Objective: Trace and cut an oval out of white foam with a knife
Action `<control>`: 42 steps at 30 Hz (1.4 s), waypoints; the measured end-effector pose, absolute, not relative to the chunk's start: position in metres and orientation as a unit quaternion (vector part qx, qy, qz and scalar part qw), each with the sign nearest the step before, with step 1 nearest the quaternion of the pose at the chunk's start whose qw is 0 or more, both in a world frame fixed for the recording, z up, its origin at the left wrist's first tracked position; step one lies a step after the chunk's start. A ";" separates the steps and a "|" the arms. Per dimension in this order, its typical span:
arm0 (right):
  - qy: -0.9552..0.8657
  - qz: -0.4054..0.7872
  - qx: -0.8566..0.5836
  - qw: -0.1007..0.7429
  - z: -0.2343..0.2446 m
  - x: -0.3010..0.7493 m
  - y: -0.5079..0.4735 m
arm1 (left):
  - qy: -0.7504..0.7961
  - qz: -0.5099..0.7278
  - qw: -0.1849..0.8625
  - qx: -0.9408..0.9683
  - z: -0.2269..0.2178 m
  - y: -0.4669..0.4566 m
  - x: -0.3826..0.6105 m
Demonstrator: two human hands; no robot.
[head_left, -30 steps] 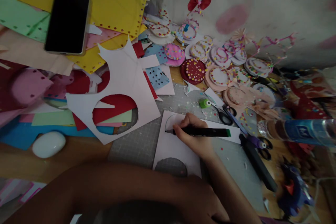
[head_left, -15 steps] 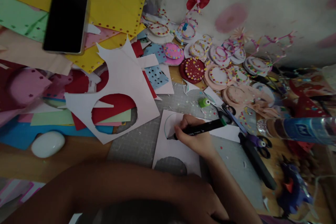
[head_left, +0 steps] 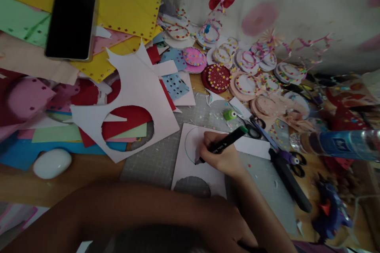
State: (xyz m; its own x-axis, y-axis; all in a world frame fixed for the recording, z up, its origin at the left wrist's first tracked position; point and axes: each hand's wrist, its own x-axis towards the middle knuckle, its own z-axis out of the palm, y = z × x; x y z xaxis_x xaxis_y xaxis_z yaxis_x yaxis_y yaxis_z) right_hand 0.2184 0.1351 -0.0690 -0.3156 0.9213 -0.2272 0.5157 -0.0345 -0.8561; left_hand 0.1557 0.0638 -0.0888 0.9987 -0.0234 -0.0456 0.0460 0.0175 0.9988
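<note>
Right hand [head_left: 221, 158] gripped the marker [head_left: 228, 141] on the white sheet [head_left: 184, 168]; left hand [head_left: 228, 227] lay beside it, closure unclear; loosely held, the sheet might skid

Bare mat [head_left: 148, 166] left of paper [head_left: 190, 172], scissors [head_left: 255, 129] right

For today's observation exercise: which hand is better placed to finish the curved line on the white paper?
Right. The right hand grips the marker, tip on the white paper at the curve. The left hand lies by the sheet's near edge, away from the line.
</note>
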 end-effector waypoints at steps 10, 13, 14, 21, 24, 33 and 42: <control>-0.696 0.437 -0.544 0.169 -0.073 0.226 0.135 | 0.016 -0.003 0.713 0.701 -0.087 0.064 0.153; -0.702 0.432 -0.542 0.164 -0.072 0.228 0.136 | 0.023 -0.017 0.712 0.701 -0.084 0.066 0.152; -0.704 0.429 -0.541 0.163 -0.071 0.229 0.137 | 0.024 -0.022 0.712 0.702 -0.083 0.066 0.152; -0.702 0.428 -0.550 0.146 -0.067 0.240 0.142 | 0.022 0.004 0.703 0.711 -0.085 0.063 0.154; -0.693 0.433 -0.559 0.140 -0.066 0.246 0.144 | 0.030 0.020 0.696 0.717 -0.087 0.062 0.153; -0.673 0.425 -0.583 0.163 -0.067 0.260 0.151 | 0.030 -0.015 0.694 0.719 -0.084 0.063 0.150; -0.649 0.411 -0.598 0.228 -0.064 0.262 0.156 | 0.028 -0.024 0.702 0.711 -0.087 0.060 0.153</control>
State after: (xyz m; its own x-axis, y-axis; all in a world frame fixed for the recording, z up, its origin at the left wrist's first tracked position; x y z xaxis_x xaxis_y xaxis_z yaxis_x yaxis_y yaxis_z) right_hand 0.2616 0.1560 -0.0638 -0.1801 0.9639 -0.1959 0.5881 -0.0542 -0.8070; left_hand 0.1528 0.0599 -0.0866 0.9973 0.0056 -0.0738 0.0738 -0.0129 0.9972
